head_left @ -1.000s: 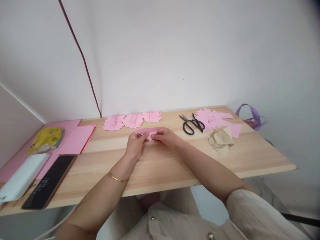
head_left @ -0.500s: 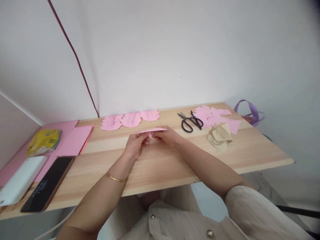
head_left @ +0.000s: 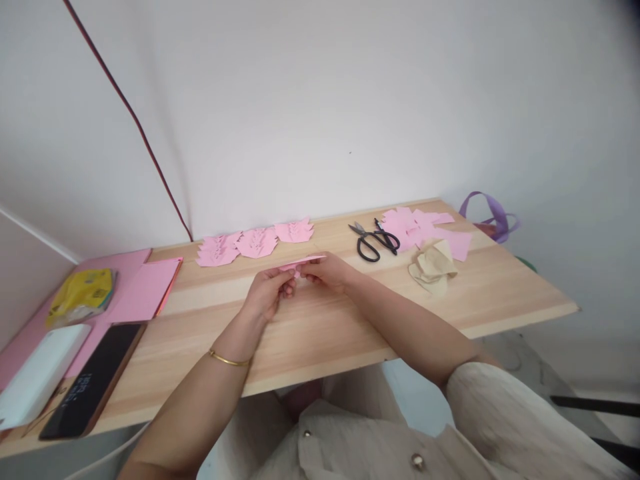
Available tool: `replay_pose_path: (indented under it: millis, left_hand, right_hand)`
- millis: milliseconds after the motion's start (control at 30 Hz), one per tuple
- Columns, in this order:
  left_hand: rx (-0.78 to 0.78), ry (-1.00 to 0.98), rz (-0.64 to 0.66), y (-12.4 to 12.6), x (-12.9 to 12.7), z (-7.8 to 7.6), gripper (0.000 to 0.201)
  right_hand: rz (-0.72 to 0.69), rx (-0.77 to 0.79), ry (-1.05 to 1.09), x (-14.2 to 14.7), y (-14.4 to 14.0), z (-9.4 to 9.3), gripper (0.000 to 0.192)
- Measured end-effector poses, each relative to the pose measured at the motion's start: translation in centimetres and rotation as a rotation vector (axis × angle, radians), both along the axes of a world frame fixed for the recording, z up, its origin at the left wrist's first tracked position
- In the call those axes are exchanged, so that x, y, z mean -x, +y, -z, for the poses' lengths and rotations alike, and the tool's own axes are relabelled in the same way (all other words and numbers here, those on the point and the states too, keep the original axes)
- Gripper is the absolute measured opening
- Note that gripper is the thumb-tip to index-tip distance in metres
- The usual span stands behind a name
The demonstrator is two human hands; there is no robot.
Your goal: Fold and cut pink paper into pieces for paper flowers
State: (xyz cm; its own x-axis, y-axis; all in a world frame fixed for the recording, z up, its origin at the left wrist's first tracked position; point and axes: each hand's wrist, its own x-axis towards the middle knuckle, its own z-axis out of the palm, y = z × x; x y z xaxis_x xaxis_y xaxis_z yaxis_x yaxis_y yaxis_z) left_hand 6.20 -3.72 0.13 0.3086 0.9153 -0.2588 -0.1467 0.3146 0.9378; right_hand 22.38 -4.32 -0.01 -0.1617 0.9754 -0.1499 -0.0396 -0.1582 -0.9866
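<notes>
A piece of pink paper [head_left: 303,261] is held up between my two hands, over the middle of the table and seen nearly edge-on. My left hand [head_left: 270,291] pinches its left part with thumb and fingers. On the other side my right hand [head_left: 327,271] grips it, the fingers partly hidden behind the paper. Behind the hands, several cut pink paper pieces [head_left: 257,242] with jagged edges and raised folds lie in a row by the wall. Black-handled scissors [head_left: 369,249] lie to the right of my right hand, blades pointing to the wall.
Pink paper scraps [head_left: 410,227] and a crumpled beige paper [head_left: 433,265] lie at the right. At the left are pink sheets [head_left: 150,287], a yellow packet [head_left: 83,293], a white box [head_left: 43,373] and a dark phone [head_left: 95,380]. A purple ribbon [head_left: 495,213] hangs past the right edge.
The view has shifted a little. The paper in my hands has tilted slightly and both hands keep their hold on it.
</notes>
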Motion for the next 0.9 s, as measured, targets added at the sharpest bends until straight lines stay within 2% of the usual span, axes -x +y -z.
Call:
replay_pose_path:
  millis: [200,400,733,900]
  left_hand:
    - [0.093,-0.022,0.043,-0.2,0.1,-0.9,0.024]
    - [0.144,0.020,0.111,-0.6,-0.1,-1.3,0.028]
    - [0.121,0.010,0.111,-0.5,0.0,-1.1,0.026]
    - [0.044,0.040,0.071,-0.5,-0.1,-0.5,0.021]
  right_hand:
    - [-0.031,0.043,0.074,-0.2,0.2,0.4,0.023]
    - [-0.022,0.069,0.101,-0.1,-0.1,-0.3,0.023]
    - [-0.023,0.065,0.082,-0.1,0.0,-0.1,0.023]
    - [0.007,0.028,0.050,-0.1,-0.1,-0.2,0.019]
